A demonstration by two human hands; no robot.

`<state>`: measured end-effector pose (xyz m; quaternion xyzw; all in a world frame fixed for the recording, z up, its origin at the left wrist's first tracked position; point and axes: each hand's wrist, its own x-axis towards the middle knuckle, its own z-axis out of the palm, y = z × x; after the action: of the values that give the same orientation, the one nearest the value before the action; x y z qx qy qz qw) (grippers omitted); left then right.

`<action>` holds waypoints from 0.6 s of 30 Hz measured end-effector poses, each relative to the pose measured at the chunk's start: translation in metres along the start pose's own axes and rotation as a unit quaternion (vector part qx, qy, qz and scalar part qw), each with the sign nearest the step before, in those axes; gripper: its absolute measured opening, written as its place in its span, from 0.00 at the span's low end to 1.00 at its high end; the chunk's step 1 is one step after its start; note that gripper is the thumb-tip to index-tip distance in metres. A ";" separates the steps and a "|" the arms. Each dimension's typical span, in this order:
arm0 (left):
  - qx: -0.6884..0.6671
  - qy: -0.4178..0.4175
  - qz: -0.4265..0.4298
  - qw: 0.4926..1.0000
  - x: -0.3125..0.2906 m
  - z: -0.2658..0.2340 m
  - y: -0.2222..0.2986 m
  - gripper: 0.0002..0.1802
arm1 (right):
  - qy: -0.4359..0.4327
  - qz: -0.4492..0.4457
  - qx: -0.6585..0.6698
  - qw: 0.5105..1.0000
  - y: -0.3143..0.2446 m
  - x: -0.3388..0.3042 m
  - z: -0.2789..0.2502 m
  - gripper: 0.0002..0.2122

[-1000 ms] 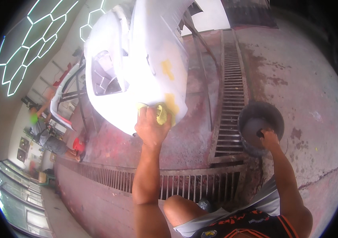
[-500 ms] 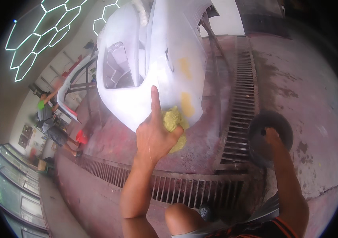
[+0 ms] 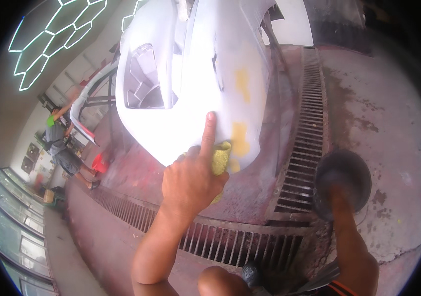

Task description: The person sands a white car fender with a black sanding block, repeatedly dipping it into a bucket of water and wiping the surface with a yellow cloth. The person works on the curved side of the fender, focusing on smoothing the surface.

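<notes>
My left hand (image 3: 192,180) grips a yellow cloth (image 3: 221,157) and its index finger points up, the tip touching a white car bumper panel (image 3: 190,74). The panel bears yellow filler patches (image 3: 240,138) just right of the cloth. My right hand (image 3: 338,197) is lower right, holding a dark round sander (image 3: 342,178) over the floor; the fingers are mostly hidden by the tool.
A metal drain grate (image 3: 305,143) runs along the stained reddish concrete floor, and another (image 3: 210,241) crosses in front of me. A person in a grey shirt (image 3: 60,148) bends at the left near a red object (image 3: 99,163). Glass windows (image 3: 8,232) lie lower left.
My left hand has lifted off the panel's lower edge and extended its index finger onto the white surface. The view has shifted, so the panel and sander sit lower and closer.
</notes>
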<state>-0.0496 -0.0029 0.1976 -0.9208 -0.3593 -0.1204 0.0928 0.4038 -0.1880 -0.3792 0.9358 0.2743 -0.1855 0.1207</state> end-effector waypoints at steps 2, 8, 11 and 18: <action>-0.017 -0.009 -0.007 1.000 -0.005 0.007 0.001 0.72 | 0.005 0.005 0.003 1.000 0.001 -0.001 -0.006 0.16; -0.050 0.017 -0.001 0.999 0.023 -0.029 0.002 0.71 | 0.039 0.018 0.018 0.999 0.001 -0.015 -0.017 0.15; -0.013 0.039 0.015 0.999 0.024 -0.035 0.003 0.69 | 0.022 0.013 0.013 1.000 0.007 -0.011 -0.014 0.15; -0.071 0.045 0.013 0.996 0.016 -0.024 0.001 0.71 | -0.002 0.028 0.018 0.999 0.037 0.025 0.016 0.17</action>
<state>-0.0411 0.0002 0.2247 -0.9233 -0.3333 -0.1857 0.0448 0.4393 -0.2121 -0.3995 0.9448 0.2438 -0.1893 0.1096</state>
